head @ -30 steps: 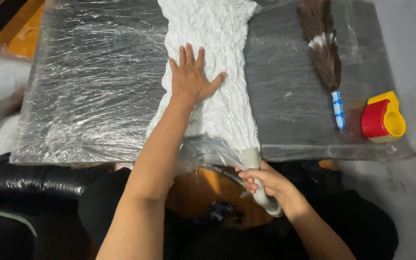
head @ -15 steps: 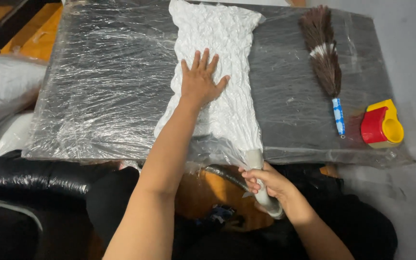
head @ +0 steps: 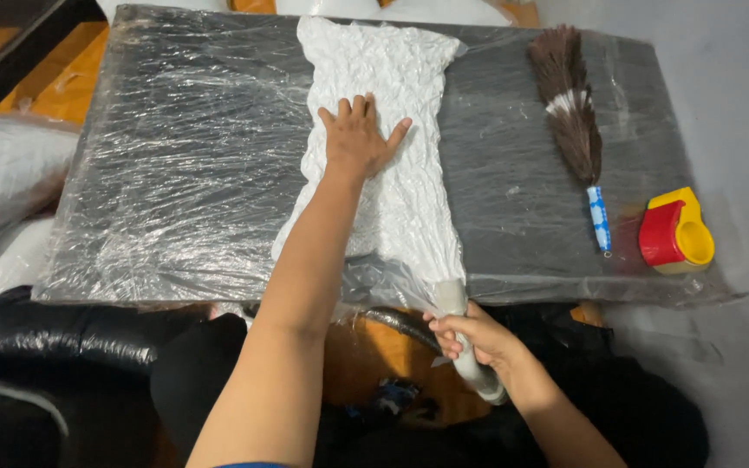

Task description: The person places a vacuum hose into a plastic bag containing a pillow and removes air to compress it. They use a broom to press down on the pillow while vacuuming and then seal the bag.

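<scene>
Right hand (head: 477,336) clenches the white hose nozzle (head: 461,334) at the near table edge; left hand (head: 359,136), flat, presses the wrinkled white vacuum bag (head: 392,199). Nozzle could slip, seemingly barely seated, letting air back in

One head-worn view was given, aimed steeply down from above and near the front edge of the counter (head: 175,173), which was seen nearly whole at arm's reach.

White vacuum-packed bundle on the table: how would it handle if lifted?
The white bundle looks shrunk tight and wrinkled, so probably fairly stiff and board-like. Its clear plastic skin is likely slippery. Probably light for its size, if the filling is fabric.
</scene>
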